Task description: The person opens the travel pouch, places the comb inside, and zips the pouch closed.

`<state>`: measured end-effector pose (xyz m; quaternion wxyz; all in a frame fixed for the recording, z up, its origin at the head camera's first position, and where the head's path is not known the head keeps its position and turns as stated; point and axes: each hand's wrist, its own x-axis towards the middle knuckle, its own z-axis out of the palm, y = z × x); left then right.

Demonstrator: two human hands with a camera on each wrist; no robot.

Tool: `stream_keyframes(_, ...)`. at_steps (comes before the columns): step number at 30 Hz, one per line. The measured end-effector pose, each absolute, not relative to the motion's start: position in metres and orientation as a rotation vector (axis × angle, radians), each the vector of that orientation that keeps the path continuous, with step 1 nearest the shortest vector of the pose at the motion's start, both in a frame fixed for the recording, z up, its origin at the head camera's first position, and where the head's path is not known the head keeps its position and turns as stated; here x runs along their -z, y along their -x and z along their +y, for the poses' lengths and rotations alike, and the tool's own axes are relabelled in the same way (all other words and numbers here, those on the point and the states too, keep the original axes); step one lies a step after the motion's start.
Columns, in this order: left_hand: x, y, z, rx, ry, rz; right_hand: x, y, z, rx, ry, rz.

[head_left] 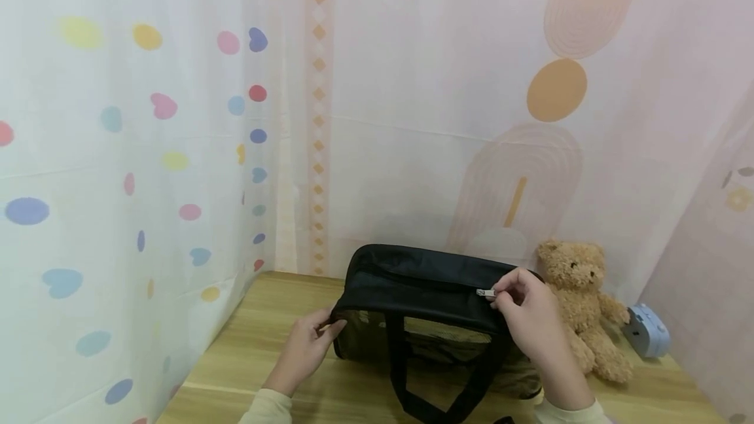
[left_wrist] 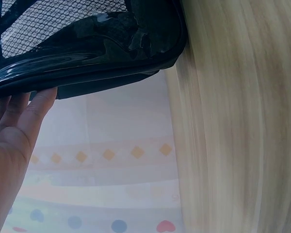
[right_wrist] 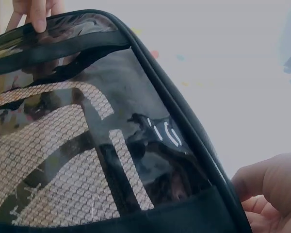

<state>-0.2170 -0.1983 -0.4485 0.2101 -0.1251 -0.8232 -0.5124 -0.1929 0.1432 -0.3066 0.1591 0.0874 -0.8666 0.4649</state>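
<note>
Black in the head view, the bag lies on a wooden table that stretches leftward, a teddy bear near its right end. Its long axis runs left to right, handle toward the person. The left hand pinches its corner, the right hand its zipper pull. Left wrist: curtain beyond. Right wrist: hands well apart.
</note>
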Motion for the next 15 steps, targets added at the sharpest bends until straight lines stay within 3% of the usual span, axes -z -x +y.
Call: stream_keyframes(15, 0.450, 0.218, -0.196, 1.469, 0.341, -2.284, 0.306, 0.196, 0.132, -1.340, -0.282, -2.443)
